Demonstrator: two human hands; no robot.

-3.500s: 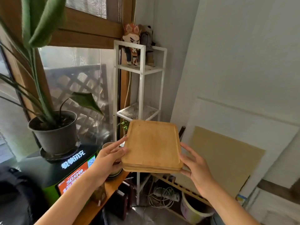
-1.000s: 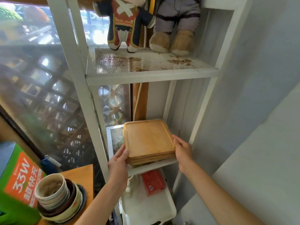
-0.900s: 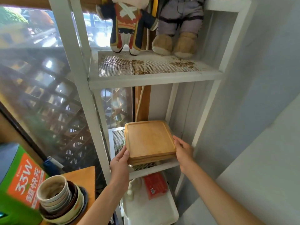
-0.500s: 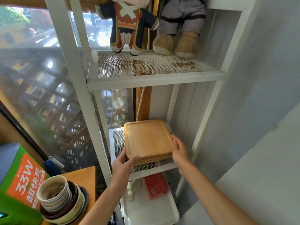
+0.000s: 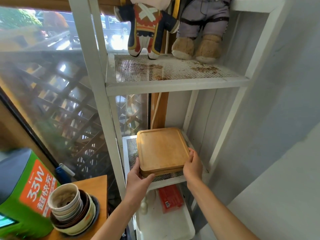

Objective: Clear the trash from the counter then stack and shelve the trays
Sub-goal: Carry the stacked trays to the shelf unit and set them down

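**Tray stack seated on the middle mesh shelf, both hands at its near corners**

The stack of wooden trays (image 5: pixel 161 149) lay flat on the middle mesh shelf (image 5: pixel 131 153) of the white rack (image 5: pixel 97 70), set toward the shelf's right and rear, with a strip of bare mesh exposed along the left edge. The number of trays in the stack could not be determined; only layered edges showed at the near side.

The left hand (image 5: pixel 138 179) was at the stack's near-left corner, thumb lying across the near edge and fingers (image 5: pixel 136 164) curled up the left side, closed on the trays. The right hand (image 5: pixel 193 165) gripped the near-right corner, fingers wrapped over the rim; the fingertips below the stack were hidden.

On the upper shelf (image 5: pixel 173 84), two plush figures (image 5: pixel 150 28) stood side by side, both cut off above the torso by the top of the frame. Brown debris was scattered on that mesh.

On the bottom shelf (image 5: pixel 164 226), a red packet (image 5: pixel 170 198) lay partly hidden behind the middle shelf's front rail; its print was unreadable. A small pale object beside it could not be identified.

At lower left, stacked bowls (image 5: pixel 69 212) sat on the table (image 5: pixel 93 186) near its right edge, next to a green box (image 5: pixel 26 196) cut off by the frame.
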